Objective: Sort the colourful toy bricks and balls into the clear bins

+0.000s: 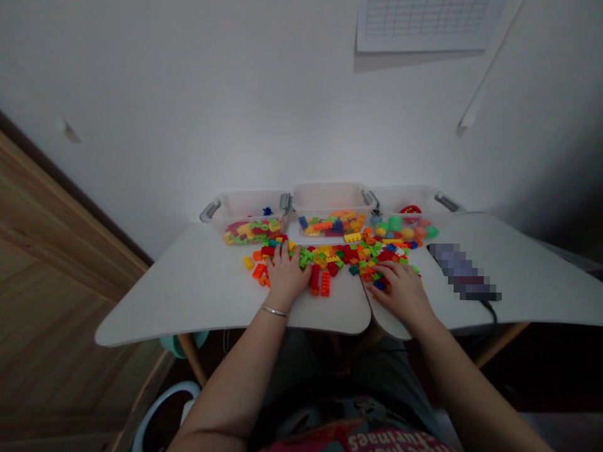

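Observation:
A loose pile of coloured toy building bricks (325,256) spreads over the white tabletop. My left hand (288,271) rests on the pile's left part, fingers spread, with bricks under and around the fingertips. Two long bricks, one red (315,280) and one orange (325,284), lie just right of its thumb. At the pile's right side is my right hand (401,287), its thumb and fingers apart around a few bricks. A dark blue brick (379,285) shows between them; neither hand visibly grips a brick.
Three clear bins stand against the wall: the left bin (249,204) and middle bin (330,194) hold bricks, the right bin (419,199) coloured balls. A blurred-out phone-like object (464,271) with a cable lies right. A gap (366,301) separates two white tables (188,301).

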### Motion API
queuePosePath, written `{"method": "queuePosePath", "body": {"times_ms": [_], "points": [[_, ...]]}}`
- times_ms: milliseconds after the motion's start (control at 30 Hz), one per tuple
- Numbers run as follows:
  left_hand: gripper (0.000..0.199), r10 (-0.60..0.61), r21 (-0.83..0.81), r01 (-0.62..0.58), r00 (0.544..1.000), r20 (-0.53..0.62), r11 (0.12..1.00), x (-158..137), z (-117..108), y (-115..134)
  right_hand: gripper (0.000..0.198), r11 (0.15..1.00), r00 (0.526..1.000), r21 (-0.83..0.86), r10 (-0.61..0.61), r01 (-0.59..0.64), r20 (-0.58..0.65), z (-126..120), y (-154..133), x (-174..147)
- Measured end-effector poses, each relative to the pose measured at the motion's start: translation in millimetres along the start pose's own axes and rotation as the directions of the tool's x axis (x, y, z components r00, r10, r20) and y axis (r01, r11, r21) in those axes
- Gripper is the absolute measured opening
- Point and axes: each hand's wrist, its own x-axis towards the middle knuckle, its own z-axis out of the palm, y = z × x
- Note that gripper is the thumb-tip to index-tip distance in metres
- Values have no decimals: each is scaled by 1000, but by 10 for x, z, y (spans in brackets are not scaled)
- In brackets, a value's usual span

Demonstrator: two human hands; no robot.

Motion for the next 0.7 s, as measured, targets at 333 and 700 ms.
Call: {"method": "queuePosePath", "body": {"times_ms": [333, 700], "points": [[60, 8, 2, -8, 1000, -3, 1000, -4, -9, 3, 29, 963, 1000, 271, 7, 1, -29, 113, 33, 172], [61, 0, -11, 0, 1000, 1, 1000, 4, -6, 9, 39, 971, 965, 33, 239, -237, -112, -39, 340, 74]]}}
